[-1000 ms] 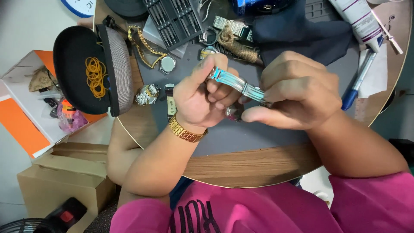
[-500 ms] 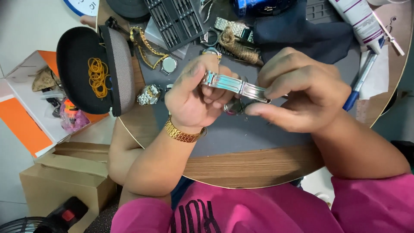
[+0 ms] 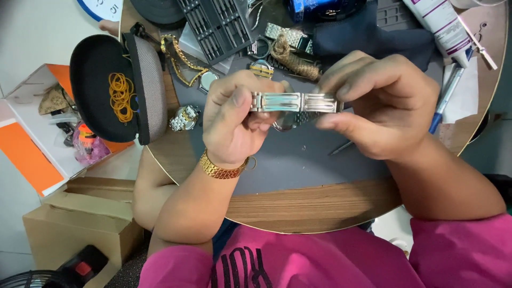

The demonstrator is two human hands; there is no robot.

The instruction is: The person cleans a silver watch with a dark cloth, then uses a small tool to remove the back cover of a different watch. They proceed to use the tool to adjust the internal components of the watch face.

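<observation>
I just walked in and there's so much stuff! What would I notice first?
First, the shiny silver watch band held level above the middle of the round table, the left hand and right hand each pinching one end. Next, the open black case with yellow rubber bands inside, at the table's left edge.

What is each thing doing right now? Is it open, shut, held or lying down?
Silver metal watch bracelet: held level, stretched between both hands.
Left hand: shut on the bracelet's end.
Right hand: pinching the other end.
Black oval case: open, yellow rubber bands inside.
Blue pen: lying on the table.
</observation>
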